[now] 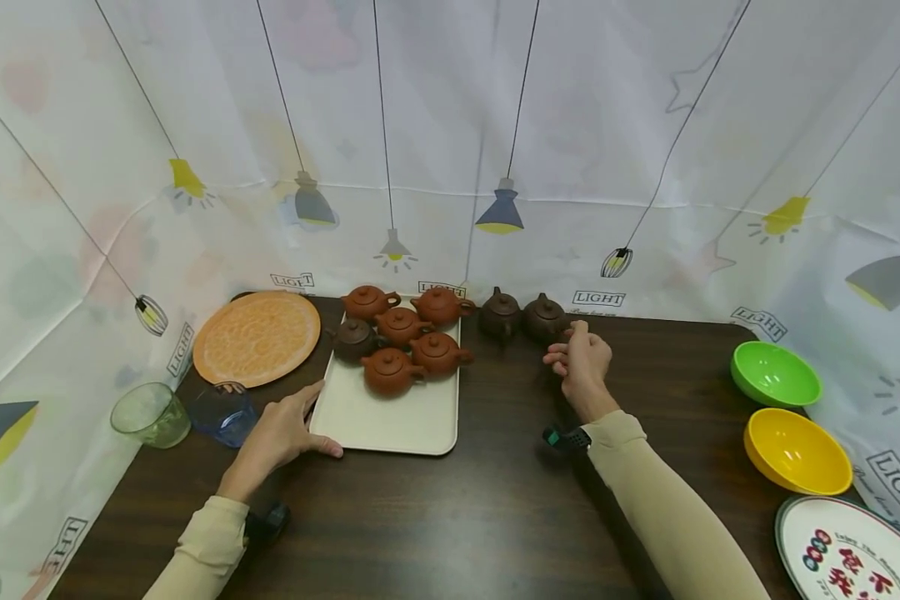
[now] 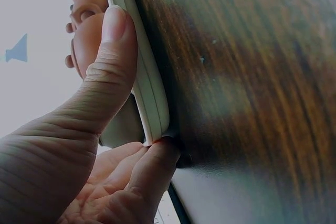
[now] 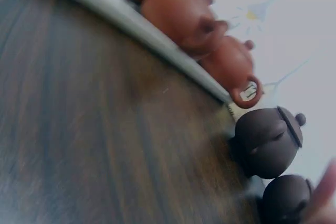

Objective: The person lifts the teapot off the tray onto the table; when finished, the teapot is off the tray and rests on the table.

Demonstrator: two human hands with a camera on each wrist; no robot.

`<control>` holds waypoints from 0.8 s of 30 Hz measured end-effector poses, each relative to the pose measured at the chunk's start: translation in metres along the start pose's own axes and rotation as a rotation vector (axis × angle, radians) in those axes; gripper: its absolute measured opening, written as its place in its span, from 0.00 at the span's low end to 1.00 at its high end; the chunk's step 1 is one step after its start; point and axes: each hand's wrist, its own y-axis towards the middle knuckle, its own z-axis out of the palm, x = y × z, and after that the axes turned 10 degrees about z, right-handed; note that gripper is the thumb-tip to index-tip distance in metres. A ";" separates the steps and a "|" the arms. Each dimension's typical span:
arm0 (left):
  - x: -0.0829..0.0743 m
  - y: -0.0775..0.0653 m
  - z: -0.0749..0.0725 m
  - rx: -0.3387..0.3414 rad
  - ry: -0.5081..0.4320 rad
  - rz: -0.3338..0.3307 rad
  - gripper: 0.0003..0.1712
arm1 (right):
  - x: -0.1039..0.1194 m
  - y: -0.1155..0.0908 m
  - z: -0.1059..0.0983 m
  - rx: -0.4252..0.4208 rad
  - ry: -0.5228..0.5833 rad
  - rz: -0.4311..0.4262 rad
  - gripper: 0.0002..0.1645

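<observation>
My left hand [image 1: 281, 433] grips the near left corner of a cream tray [image 1: 390, 425]. In the left wrist view its thumb lies along the tray's edge and its fingers bear against the other side of the corner. On the tray's far half stand several reddish-brown clay teapots [image 1: 390, 372] and one dark teapot [image 1: 356, 340] at the left. Two more dark teapots, one nearer the tray [image 1: 499, 313] and one further right [image 1: 544, 318], stand on the table. Beside the right one is my right hand [image 1: 585, 362], fingers loosely bent, holding nothing; a blurred fingertip shows in the right wrist view.
An orange round placemat [image 1: 257, 338] lies at the back left, with a green glass [image 1: 152, 415] and a blue glass [image 1: 228, 417] before it. A green bowl [image 1: 776, 375], a yellow bowl [image 1: 797, 452] and a printed white plate [image 1: 855, 550] line the right side. A printed curtain hangs behind.
</observation>
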 end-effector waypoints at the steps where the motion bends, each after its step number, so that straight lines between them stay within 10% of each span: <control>1: 0.000 0.000 0.000 -0.002 0.000 0.001 0.74 | -0.001 -0.004 0.002 -0.015 -0.019 -0.060 0.20; 5: 0.000 -0.001 0.000 -0.003 0.000 0.007 0.74 | -0.009 -0.030 0.019 0.097 -0.201 -0.236 0.17; 13: 0.001 0.000 0.000 0.009 -0.006 0.001 0.74 | -0.041 -0.085 0.071 0.719 -0.782 -0.328 0.22; 18: 0.001 0.002 0.002 0.020 0.000 -0.005 0.74 | -0.059 -0.099 0.092 0.740 -0.907 -0.343 0.27; 24: 0.000 0.001 0.001 0.016 0.015 -0.010 0.75 | -0.070 -0.103 0.105 0.765 -0.764 -0.112 0.25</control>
